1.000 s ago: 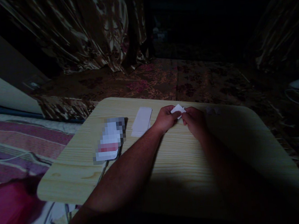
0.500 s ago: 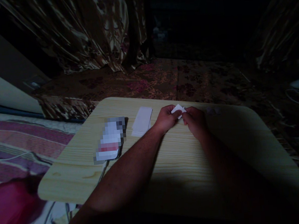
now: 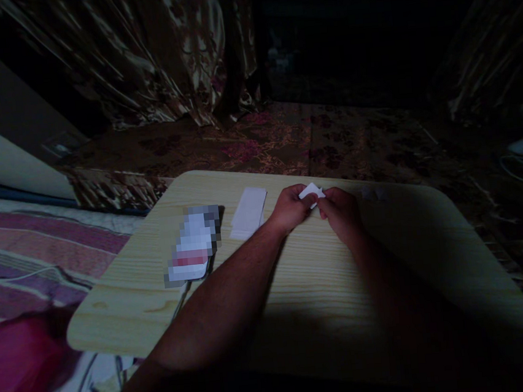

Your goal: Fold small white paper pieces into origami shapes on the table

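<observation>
Both my hands meet over the far middle of a light wooden table [image 3: 298, 291]. My left hand [image 3: 289, 208] and my right hand [image 3: 340, 210] pinch a small folded piece of white paper [image 3: 311, 192] between their fingertips, just above the tabletop. A stack of white paper slips [image 3: 248, 213] lies flat on the table just left of my left hand. Further left lies a blurred rectangular object [image 3: 193, 243], with a dark cable running from it toward the table's near edge.
Small pale scraps [image 3: 372, 193] rest on the table right of my hands. A striped bedcover [image 3: 27, 255] and a red cloth [image 3: 18, 361] lie at the left. Patterned curtains [image 3: 150, 52] and a floral carpet [image 3: 284, 138] fill the dim background.
</observation>
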Action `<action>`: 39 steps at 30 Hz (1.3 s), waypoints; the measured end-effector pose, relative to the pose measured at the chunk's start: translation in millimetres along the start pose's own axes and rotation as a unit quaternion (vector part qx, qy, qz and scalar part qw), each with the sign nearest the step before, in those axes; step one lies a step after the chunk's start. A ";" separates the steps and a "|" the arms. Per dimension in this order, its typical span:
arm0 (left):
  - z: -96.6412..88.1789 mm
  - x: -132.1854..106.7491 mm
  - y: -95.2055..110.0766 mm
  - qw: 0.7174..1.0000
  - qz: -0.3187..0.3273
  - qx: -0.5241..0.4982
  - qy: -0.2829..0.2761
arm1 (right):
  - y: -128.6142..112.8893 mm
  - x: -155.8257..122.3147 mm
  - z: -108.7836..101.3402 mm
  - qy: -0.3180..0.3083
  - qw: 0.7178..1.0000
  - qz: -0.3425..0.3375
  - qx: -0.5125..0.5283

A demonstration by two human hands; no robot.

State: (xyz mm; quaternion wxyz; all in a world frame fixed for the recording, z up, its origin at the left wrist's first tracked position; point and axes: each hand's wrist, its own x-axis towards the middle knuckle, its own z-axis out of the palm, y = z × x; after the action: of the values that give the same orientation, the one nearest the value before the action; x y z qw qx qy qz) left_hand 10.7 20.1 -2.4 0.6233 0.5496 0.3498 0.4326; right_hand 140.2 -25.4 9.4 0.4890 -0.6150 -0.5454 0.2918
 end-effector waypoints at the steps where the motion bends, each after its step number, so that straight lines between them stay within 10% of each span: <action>1: -0.2 0.1 -0.3 1.000 0.001 0.004 -0.001 | 1.0 0.2 -0.1 -0.001 1.000 -0.002 0.001; 39: -2.0 1.7 -1.7 1.000 0.006 -0.001 0.005 | -1.5 -0.4 -5.8 -0.027 0.999 -0.021 -0.006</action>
State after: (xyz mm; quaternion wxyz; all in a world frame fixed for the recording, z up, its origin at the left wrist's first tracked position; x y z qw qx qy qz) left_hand 9.7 22.3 -4.3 0.6197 0.5485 0.3495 0.4393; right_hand 144.7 -27.5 12.8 0.4764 -0.5980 -0.5731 0.2951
